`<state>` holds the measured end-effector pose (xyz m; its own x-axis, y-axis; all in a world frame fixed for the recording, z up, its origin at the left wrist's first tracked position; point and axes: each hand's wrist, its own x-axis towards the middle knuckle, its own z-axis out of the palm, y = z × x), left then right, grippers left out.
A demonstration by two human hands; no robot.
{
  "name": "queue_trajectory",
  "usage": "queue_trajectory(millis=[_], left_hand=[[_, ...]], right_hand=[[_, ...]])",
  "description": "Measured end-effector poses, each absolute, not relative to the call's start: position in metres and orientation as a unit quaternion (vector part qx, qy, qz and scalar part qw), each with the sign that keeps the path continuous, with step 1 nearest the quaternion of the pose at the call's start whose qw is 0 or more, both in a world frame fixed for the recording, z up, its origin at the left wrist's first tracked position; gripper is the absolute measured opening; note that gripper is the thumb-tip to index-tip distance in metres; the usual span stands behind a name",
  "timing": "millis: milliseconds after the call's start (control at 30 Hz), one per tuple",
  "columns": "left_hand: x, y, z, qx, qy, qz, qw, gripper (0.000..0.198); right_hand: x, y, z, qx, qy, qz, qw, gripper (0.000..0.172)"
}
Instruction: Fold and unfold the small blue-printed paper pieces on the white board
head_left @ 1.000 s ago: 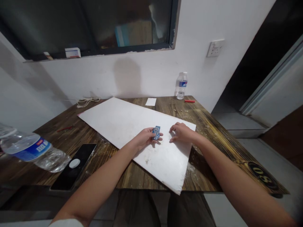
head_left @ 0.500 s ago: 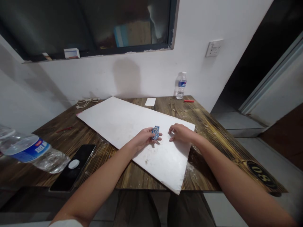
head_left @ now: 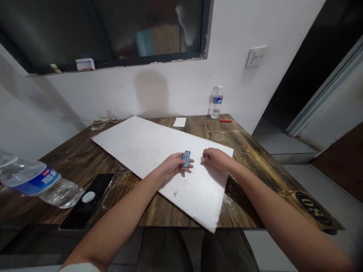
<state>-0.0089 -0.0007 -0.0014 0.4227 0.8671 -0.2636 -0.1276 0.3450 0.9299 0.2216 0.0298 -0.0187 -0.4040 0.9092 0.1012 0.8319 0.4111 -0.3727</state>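
Dark wooden counter (head_left: 255,151), a white board (head_left: 141,147) laid aslant on it. On the board's near right part, a left hand (head_left: 171,166) is noted, its grip pinched on a small blue printed piece (head_left: 186,158) held at the fingertips, long axis pointed away from the body. The right hand (head_left: 217,158) is set just right of the piece, apart from it, fingers curled down to the board; whether anything is nipped there cannot be told. Beyond, an upright bottle (head_left: 217,102) is stood by the wall.

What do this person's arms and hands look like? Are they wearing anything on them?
Both forearms are bare. No gloves, watch or rings show on the left hand or right hand. A white sleeve edge shows high on the left arm, at the picture's bottom edge.
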Motion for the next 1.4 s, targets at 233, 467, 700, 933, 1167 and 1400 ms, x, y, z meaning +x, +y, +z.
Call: queue_trajectory(millis=[233,467,700,933,1167,1400], left_hand=[[-0.008,-0.003,0.002,0.456,0.428,0.346,0.7,0.018],[-0.01,-0.003,0.002,0.463,0.421,0.338,0.703,0.018],[-0.01,-0.002,0.001,0.468,0.419,0.335,0.703,0.019],[-0.009,-0.004,0.003,0.466,0.429,0.333,0.698,0.018],[-0.008,-0.002,0.001,0.444,0.423,0.349,0.708,0.022],[-0.006,-0.004,0.003,0.434,0.42,0.365,0.709,0.02]], right_hand=[[0.219,0.021,-0.009,-0.529,-0.821,0.117,0.182,0.02],[0.216,0.018,-0.007,-0.505,-0.819,0.151,0.229,0.013],[0.216,0.022,-0.013,-0.489,-0.807,0.188,0.273,0.023],[0.213,0.024,-0.012,-0.457,-0.789,0.242,0.333,0.039],[0.206,0.016,-0.003,-0.33,-0.791,0.319,0.404,0.034],[0.191,0.008,-0.009,-0.261,-0.821,0.295,0.414,0.025]])
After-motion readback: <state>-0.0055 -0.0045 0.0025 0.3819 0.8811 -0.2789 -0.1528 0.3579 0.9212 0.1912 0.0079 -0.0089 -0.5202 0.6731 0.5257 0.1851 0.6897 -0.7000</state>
